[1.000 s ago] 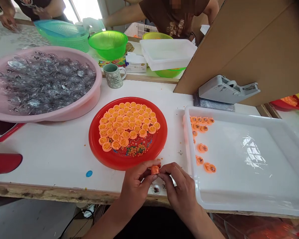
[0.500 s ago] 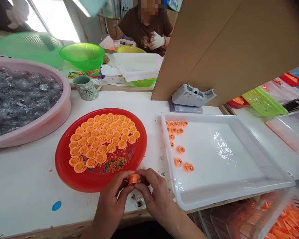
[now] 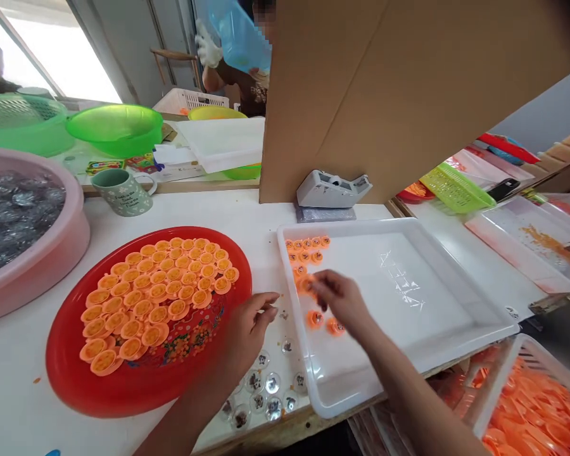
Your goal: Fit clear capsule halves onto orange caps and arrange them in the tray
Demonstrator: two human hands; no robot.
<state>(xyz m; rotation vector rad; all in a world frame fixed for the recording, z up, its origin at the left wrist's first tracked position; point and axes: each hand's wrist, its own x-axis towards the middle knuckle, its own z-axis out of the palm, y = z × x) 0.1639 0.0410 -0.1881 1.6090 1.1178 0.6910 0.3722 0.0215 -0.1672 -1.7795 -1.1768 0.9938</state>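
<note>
My right hand [image 3: 339,301] is over the left side of the white tray [image 3: 460,272], its fingertips pinched on a small orange cup-and-saucer piece [image 3: 306,285], partly blurred. Several more orange pieces [image 3: 315,318] with dark pictures on top sit in the tray in rows. My left hand [image 3: 256,323] hovers beside the right rim of the red plate [image 3: 71,380], fingers loosely bent and apart, nothing seen in them. Crowded orange cup pieces [image 3: 159,277] with yellowish centres cover much of the plate. Below my left hand lie several clear round caps [image 3: 272,383] with dark pictures.
A pink tub [image 3: 71,234] of clear plastic pieces stands at left, near a green mug [image 3: 123,193]. Behind the tray are a tape dispenser [image 3: 335,190] and a cardboard panel [image 3: 342,95]. A crate of orange parts [image 3: 536,405] is below right. A co-worker's gloved hand [image 3: 208,47] lifts a blue container.
My hands have parted. The right moved from the plate's front edge into the tray with an orange piece; the left stays by the plate, uncovering the clear caps. The view has swung right.
</note>
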